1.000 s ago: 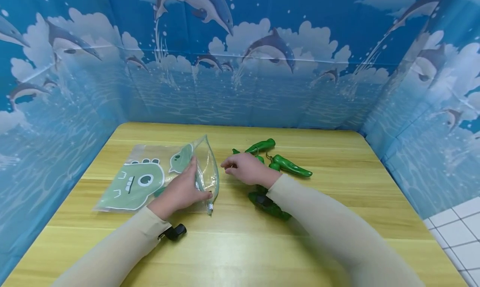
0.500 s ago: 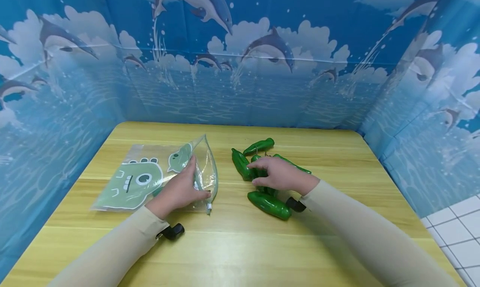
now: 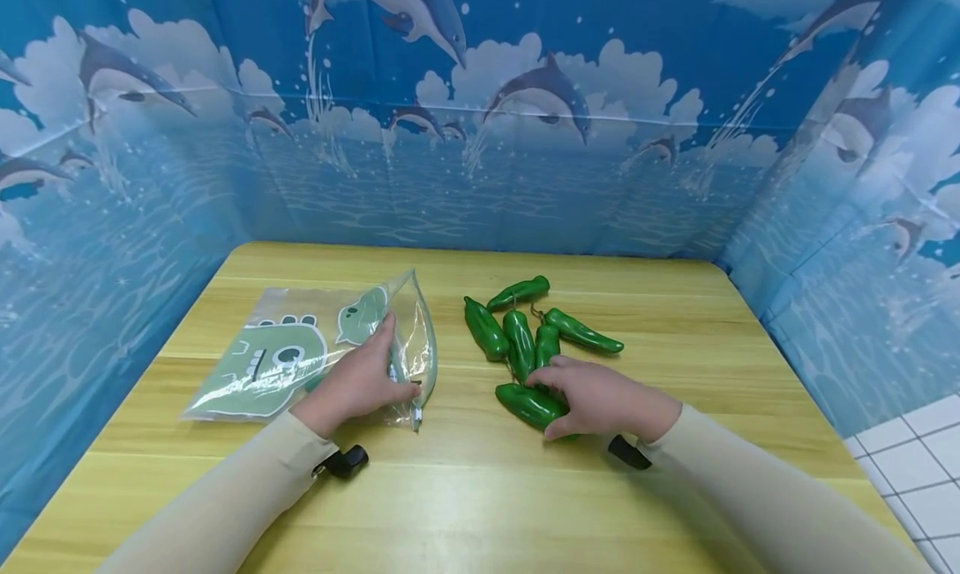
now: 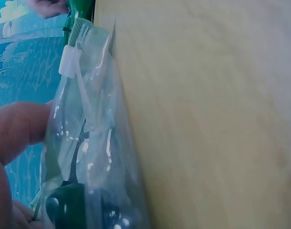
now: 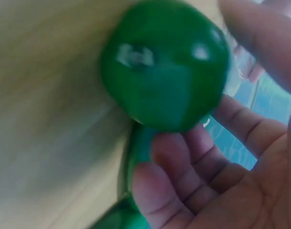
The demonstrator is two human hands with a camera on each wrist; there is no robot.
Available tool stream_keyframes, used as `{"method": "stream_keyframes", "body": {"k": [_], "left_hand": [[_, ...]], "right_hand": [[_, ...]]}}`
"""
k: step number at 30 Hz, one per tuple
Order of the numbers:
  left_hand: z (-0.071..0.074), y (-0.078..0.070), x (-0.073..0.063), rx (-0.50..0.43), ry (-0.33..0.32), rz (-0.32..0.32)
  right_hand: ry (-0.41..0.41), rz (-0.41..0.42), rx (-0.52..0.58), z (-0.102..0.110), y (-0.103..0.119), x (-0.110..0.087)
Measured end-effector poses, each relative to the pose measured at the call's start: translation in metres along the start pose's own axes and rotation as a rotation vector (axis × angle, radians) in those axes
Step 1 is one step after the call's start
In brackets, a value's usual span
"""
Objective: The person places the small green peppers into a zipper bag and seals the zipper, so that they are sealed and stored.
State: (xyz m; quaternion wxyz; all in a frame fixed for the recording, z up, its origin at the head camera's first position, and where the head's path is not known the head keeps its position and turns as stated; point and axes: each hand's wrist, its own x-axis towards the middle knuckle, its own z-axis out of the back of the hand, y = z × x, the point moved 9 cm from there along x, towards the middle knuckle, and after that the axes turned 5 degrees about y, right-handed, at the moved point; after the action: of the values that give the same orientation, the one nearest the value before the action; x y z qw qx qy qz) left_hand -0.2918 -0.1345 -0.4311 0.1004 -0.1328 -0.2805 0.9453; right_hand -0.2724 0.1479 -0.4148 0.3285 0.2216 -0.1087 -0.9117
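Left hand [image 3: 356, 391] is gripping the bag [image 3: 281, 366]; right of it, right hand [image 3: 600, 399] is clasping a pepper [image 3: 523, 405], nestling inside its grasp!

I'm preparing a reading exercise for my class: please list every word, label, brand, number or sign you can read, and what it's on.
None can be read.
Clear bag: cartoon drawings, no readable lettering.
Green peppers, dolphin backdrop, table: no lettering seen.
Black wrist cameras: too small to tell if marked.
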Motion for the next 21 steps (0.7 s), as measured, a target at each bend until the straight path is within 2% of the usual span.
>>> {"method": "stream_keyframes", "body": {"k": [3, 15, 21], "left_hand": [[-0.0002, 0.0013, -0.0006, 0.001, 0.006, 0.005], [-0.001, 0.0004, -0.0007, -0.009, 0.002, -0.001], [-0.0002, -0.0004, -0.0015, -0.002, -0.003, -0.001]], "right_hand": [[-0.006, 0.0, -0.003, -0.0034, -0.0005, -0.0001], [-0.014, -0.042, 0.118, -0.0094, -0.0093, 0.0016], [-0.009, -0.024, 0.13, -0.0075, -0.0096, 0.0028]]}}
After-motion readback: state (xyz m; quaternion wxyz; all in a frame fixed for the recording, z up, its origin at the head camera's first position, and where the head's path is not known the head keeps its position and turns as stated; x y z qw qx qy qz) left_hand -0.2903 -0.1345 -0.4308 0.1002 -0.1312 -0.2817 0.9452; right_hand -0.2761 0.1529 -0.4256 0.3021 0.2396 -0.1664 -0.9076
